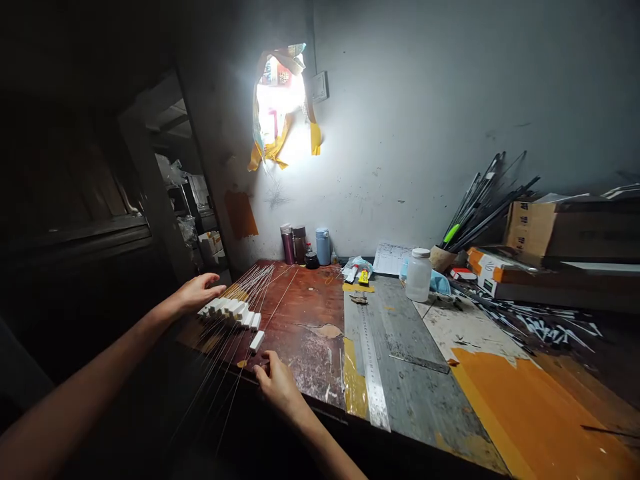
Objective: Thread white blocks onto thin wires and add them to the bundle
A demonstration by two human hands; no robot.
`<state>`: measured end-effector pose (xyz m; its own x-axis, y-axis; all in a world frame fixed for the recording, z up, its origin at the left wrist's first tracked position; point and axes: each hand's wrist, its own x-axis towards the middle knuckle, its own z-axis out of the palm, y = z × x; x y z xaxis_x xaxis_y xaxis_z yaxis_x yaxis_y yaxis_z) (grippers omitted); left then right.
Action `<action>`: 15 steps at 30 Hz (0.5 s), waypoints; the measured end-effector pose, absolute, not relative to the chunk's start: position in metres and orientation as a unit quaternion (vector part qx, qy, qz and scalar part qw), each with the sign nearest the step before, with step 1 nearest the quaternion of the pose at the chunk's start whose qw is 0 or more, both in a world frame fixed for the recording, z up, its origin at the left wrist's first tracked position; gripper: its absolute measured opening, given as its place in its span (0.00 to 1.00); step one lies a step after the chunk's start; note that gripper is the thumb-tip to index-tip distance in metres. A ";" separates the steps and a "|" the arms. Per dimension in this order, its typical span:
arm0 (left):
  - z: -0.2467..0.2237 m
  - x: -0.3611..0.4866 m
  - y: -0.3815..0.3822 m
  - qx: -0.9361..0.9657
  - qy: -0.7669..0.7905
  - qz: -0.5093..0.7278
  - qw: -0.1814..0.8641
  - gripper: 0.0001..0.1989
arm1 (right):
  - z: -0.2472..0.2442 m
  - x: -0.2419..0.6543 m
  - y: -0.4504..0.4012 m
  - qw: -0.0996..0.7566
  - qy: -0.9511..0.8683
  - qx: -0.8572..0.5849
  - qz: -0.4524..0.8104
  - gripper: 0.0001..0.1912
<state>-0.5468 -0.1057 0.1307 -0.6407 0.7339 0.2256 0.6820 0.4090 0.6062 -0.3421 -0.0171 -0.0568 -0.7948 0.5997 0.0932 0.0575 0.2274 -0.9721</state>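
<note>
White blocks (234,309) among thin wires (261,279)
Left hand (201,292): fingers apart, blocks at 4 o'clock; right hand (278,383): cannot tell if pinching, lone block (257,342) at 11 o'clock

Lost in shadow, glare and small print

We cannot tell whether the left hand's grip (197,293) touches the white blocks (235,312), whose overlaps stop us counting them. Nor can we make out whether the right hand's grip (276,381) pinches one of the thin strands (256,285), which fade into darkness below the bench (305,310). The picture's borders cut off the left forearm (117,350) and the right forearm (323,430). Glare swallows most of the bright taped patch (280,100). We find the paper sheet's (393,258) writing too small to read.
</note>
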 end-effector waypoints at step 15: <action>0.051 -0.657 -0.028 0.326 0.897 0.197 0.224 0.25 | -0.046 -0.373 0.016 0.252 -0.807 -0.231 0.482 0.26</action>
<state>-0.6568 -0.0281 0.0507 -0.6871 0.6735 -0.2724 0.4974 0.7094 0.4994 -0.3726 0.0160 -0.0457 -0.7664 0.6158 0.1827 0.1308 0.4280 -0.8942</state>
